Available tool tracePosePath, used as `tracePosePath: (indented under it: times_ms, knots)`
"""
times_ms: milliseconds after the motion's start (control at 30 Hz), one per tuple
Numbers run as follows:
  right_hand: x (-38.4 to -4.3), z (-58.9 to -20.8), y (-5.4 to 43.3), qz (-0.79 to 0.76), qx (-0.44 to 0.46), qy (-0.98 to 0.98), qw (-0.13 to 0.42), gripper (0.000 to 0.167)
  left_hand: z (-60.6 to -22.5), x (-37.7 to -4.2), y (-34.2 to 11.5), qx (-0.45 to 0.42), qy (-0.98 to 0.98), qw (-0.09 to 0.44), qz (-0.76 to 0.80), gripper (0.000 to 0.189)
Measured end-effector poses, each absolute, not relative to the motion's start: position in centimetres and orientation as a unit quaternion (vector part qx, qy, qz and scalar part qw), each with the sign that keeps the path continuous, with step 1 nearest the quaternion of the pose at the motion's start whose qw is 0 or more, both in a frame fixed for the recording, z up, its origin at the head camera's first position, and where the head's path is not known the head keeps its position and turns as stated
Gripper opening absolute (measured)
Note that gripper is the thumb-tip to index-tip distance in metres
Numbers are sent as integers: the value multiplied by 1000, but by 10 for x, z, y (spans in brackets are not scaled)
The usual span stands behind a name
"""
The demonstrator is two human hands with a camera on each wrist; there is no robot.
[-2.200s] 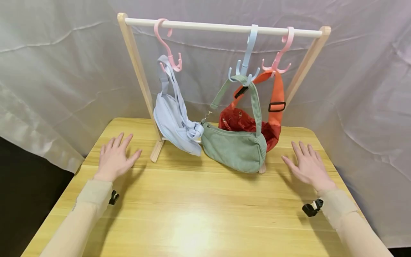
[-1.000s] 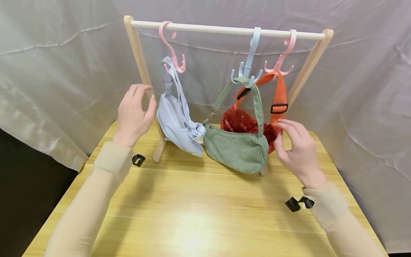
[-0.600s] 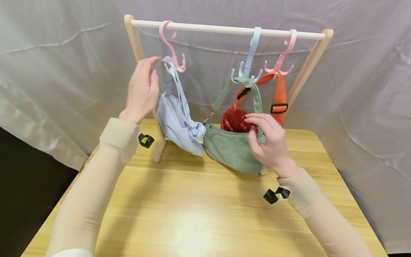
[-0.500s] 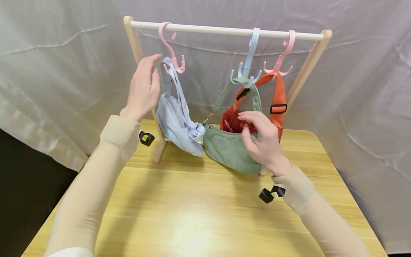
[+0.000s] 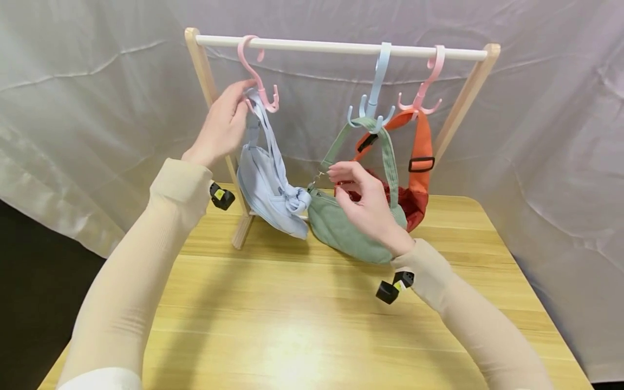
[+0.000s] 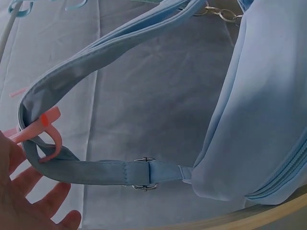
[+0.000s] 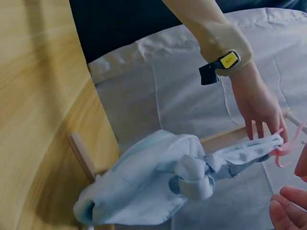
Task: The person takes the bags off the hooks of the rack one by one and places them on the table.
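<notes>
A light blue bag [image 5: 267, 187] with a knotted strap hangs from the left pink hook [image 5: 260, 89]. My left hand [image 5: 221, 122] is at the top of its strap [image 6: 96, 64], fingertips beside the pink hook; in the left wrist view the fingers are spread and not closed round the strap. My right hand [image 5: 363, 203] is in front of the green corduroy bag [image 5: 336, 227], loosely bent, holding nothing. That green bag hangs from a light blue hook [image 5: 376, 81]. Behind it, a red bag [image 5: 414, 206] with an orange strap hangs from the right pink hook [image 5: 425, 81], partly hidden.
A wooden rack with a white rail [image 5: 317, 46] carries the hooks. It stands at the back of a wooden table [image 5: 292, 319]. Grey cloth [image 5: 546, 135] hangs behind and beside it.
My left hand has risen from the left side of the table to the blue bag's strap top. My right hand has moved left across the red and green bags. The bags still hang.
</notes>
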State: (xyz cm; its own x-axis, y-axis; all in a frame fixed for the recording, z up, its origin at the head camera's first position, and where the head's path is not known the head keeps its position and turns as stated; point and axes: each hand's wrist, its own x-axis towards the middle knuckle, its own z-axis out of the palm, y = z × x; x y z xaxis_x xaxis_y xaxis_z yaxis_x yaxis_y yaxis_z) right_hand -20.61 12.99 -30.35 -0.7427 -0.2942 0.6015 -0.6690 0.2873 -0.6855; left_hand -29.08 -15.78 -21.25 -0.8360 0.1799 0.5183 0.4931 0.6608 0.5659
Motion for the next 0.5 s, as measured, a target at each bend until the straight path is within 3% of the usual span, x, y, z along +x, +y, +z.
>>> tracePosePath:
  times_ms: [500]
  knots:
    - [-234,-281,76,519,296,-791,129,48,-215,-289,-157,-199,-889,204,-357,47]
